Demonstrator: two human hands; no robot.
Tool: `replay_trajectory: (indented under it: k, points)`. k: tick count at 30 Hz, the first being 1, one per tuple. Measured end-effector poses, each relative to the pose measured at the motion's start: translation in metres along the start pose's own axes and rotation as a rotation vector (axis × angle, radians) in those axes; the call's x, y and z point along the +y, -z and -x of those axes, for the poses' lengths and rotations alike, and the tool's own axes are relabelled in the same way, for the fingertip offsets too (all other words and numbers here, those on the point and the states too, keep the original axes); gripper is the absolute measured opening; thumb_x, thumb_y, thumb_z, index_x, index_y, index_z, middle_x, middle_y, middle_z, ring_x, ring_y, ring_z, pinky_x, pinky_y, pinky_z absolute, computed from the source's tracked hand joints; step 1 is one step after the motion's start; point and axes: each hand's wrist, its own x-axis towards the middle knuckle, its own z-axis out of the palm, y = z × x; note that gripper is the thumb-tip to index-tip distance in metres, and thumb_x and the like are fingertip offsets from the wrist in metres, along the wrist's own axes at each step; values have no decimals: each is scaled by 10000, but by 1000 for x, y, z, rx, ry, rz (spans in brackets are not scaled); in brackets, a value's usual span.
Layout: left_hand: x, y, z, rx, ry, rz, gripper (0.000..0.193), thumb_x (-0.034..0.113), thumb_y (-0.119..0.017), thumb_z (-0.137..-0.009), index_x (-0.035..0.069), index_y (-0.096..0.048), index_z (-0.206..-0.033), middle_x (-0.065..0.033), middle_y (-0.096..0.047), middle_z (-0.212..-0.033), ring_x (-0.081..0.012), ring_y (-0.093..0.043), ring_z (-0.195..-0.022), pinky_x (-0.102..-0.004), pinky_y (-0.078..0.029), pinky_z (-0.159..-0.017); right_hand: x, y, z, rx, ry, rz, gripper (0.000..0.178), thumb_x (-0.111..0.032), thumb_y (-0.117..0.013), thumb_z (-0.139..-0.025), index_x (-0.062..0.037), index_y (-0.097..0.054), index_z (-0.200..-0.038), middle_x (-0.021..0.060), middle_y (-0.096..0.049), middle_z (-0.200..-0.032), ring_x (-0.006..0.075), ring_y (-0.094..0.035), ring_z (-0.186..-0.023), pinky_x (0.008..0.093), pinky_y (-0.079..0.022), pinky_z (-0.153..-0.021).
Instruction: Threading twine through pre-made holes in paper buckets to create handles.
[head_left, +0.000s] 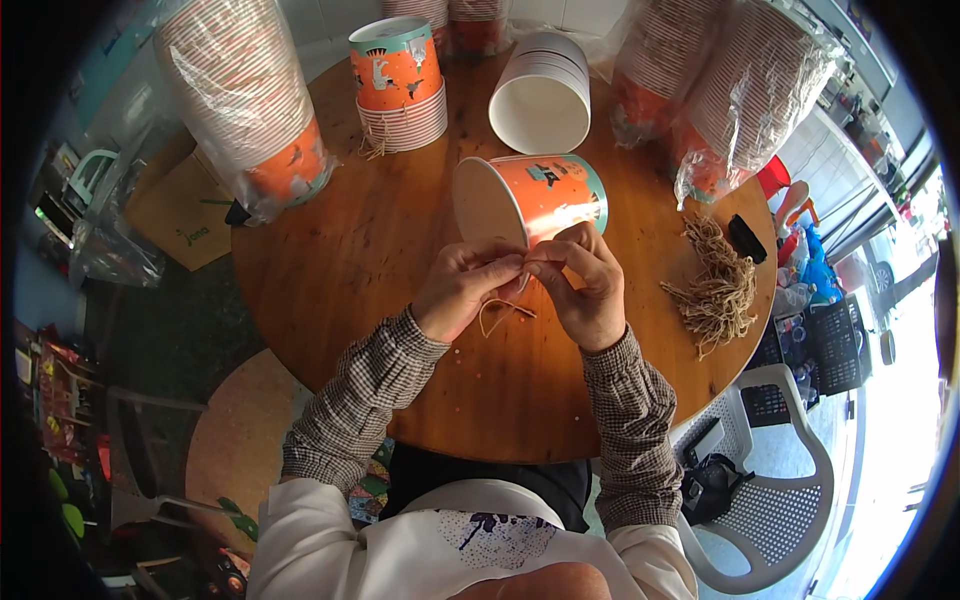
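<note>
An orange paper bucket (565,195) with a teal band lies on its side on the round wooden table (340,290), its wide pale end facing left. My left hand (468,285) and my right hand (580,283) meet at the near edge of its rim. Thumb and fingers of both hands are pinched on a thin string (490,318), whose looped end hangs below them. How the string sits at the rim is hidden by my fingers. A bundle of tan strings (715,290) lies to the right of my right hand.
Upside-down nested buckets (400,85) and a stack lying sideways (540,100) are at the back. Plastic-wrapped bucket stacks stand left (245,100) and right (750,100). A small black object (746,238) lies beside the strings. A grey chair (765,480) holds a black bag.
</note>
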Motion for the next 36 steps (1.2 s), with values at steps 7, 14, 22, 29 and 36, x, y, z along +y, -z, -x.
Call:
replay_trajectory:
  k: [7, 14, 22, 29, 36]
  points:
    - [-3, -4, -1, -4, -245, -466, 120, 60, -584, -936, -42, -634, -976, -32, -619, -817, -76, -568, -698, -228, -488, -629, 7, -2, 1, 3, -104, -89, 100, 17, -695, -830, 10, -661, -924, 31, -561, -859, 115, -610, -757, 255, -521, -687]
    - [-1, 4, -4, 99, -313, -384, 124, 83, -592, -941, -27, -646, -956, -1, -612, -732, -57, -573, -673, -200, -471, -599, 11, -3, 1, 20, -288, -482, 105, -13, -652, -883, 6, -648, -986, 29, -626, -927, 109, -634, -848, 249, -529, -770]
    - [-3, -2, -3, 109, -340, -479, 134, 100, -597, -943, -23, -649, -951, -1, -626, -744, -54, -586, -679, -208, -493, -615, 18, -12, 7, 58, -221, -308, 89, -12, -698, -839, -11, -642, -909, 32, -647, -870, 105, -633, -769, 247, -524, -702]
    - [-7, -5, -2, 206, -387, -462, 109, 76, -589, -944, -20, -630, -977, -11, -633, -770, -49, -595, -692, -197, -513, -619, 1, -15, 3, 31, -3, 135, 134, 3, -712, -785, -15, -614, -874, 63, -605, -829, 175, -626, -696, 265, -525, -624]
    - [-5, -6, 1, 199, -404, -564, 75, 34, -585, -934, 1, -602, -1000, -16, -633, -859, -48, -581, -716, -185, -467, -600, 4, -13, 4, 16, -22, 127, 142, 1, -704, -784, -21, -610, -888, 61, -608, -836, 173, -619, -695, 273, -524, -628]
